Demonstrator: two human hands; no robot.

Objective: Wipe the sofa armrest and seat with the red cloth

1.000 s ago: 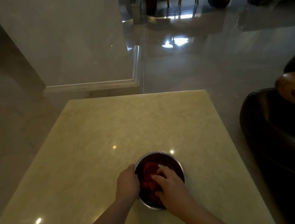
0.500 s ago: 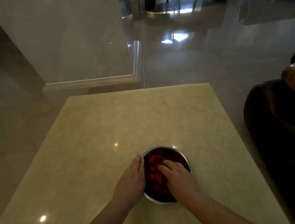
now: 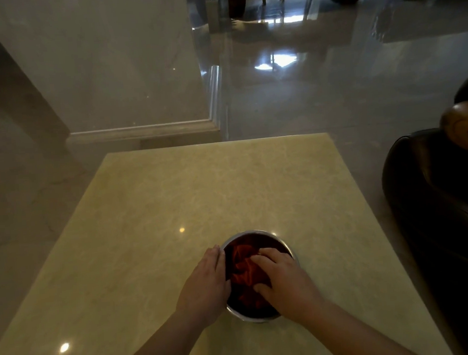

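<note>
The red cloth (image 3: 244, 269) lies crumpled inside a round metal bowl (image 3: 255, 234) on a beige marble table (image 3: 200, 196). My right hand (image 3: 284, 279) reaches into the bowl, its fingers curled into the cloth. Flat against the bowl's left outer wall rests my left hand (image 3: 207, 283), fingers straight. The dark leather sofa (image 3: 439, 203) stands at the right edge of the view, with a rounded wooden armrest end (image 3: 467, 128) above its cushion.
The table's far edge faces a pale marble pillar (image 3: 106, 61) with a stepped base. Glossy floor (image 3: 318, 86) runs between the table and the sofa and on toward dark furniture at the far back.
The view has shifted slightly. My left hand has flattened along the bowl's side, and my right hand has dug deeper into the cloth.
</note>
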